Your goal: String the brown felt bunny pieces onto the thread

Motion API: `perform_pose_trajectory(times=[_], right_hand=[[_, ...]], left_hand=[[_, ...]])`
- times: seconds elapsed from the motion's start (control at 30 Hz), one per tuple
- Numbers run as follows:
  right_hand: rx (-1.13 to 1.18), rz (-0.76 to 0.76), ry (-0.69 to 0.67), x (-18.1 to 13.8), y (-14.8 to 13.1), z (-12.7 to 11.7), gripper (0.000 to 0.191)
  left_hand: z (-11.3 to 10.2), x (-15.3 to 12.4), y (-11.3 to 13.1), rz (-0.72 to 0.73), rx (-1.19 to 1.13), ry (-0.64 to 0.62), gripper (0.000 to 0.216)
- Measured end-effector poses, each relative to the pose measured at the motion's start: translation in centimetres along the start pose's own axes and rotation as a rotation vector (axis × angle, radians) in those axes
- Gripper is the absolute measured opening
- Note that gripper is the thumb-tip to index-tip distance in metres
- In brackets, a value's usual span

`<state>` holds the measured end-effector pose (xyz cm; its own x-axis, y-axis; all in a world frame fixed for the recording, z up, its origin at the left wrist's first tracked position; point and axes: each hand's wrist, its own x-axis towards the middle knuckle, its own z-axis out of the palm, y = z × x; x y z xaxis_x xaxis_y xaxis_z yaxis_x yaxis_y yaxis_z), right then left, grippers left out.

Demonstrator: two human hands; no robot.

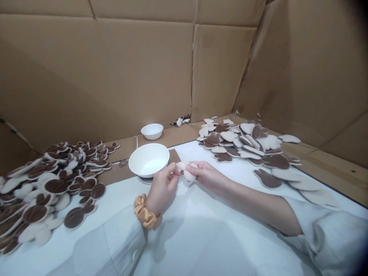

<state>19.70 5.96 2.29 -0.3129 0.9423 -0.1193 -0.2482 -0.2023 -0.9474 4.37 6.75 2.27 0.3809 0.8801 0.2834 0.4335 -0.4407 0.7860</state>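
Observation:
My left hand (163,186) and my right hand (205,173) meet over the white table top (201,230), both pinched on one small cream plush piece (186,170) shaped like rabbit ears. A gold scrunchie (145,212) sits on my left wrist. Just behind the left hand stands a white bowl (148,159). A heap of brown-and-cream plush pieces (48,184) lies to the left. Another heap of the same pieces (247,143), mostly cream side up, lies to the right.
A smaller white bowl (152,131) stands further back on the cardboard (178,135). Tall cardboard walls (115,76) close in the back and right side. A few plush pieces (182,120) show through a gap at the wall's foot.

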Motion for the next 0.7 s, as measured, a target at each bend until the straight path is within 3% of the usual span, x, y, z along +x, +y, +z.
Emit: perform_pose_trajectory(times=[0.17,0.27,0.33,0.37,0.53,0.63,0.7], right_hand=[[0.010,-0.039,0.027,0.5,-0.4,-1.0,0.030],[-0.019,-0.260,0.196,0.9,-2.3,-3.2,0.024],[-0.034,-0.320,0.239,0.8,-3.5,-4.4,0.019],[-0.082,-0.326,0.228,0.6,-3.8,-4.7,0.020],[-0.118,-0.180,-0.094,-0.4,-3.4,-3.2,0.027],[-0.087,-0.193,-0.138,-0.7,-2.9,-2.3,0.026],[-0.081,-0.194,-0.138,-0.8,-2.9,-2.2,0.028]], left_hand=[[-0.1,-0.1,-0.4,-0.004,0.051,0.028,0.010],[-0.2,-0.3,-1.2,-0.016,0.098,0.039,0.012],[-0.2,-0.4,-1.7,-0.019,0.140,0.036,0.013],[-0.1,-0.4,-1.9,-0.009,0.171,0.033,0.014],[0.6,-0.9,-1.7,0.075,0.388,-0.054,0.025],[0.5,-2.2,-1.7,0.250,0.515,-0.056,0.031],[0.2,-3.1,-1.9,0.403,0.607,0.023,0.034]])
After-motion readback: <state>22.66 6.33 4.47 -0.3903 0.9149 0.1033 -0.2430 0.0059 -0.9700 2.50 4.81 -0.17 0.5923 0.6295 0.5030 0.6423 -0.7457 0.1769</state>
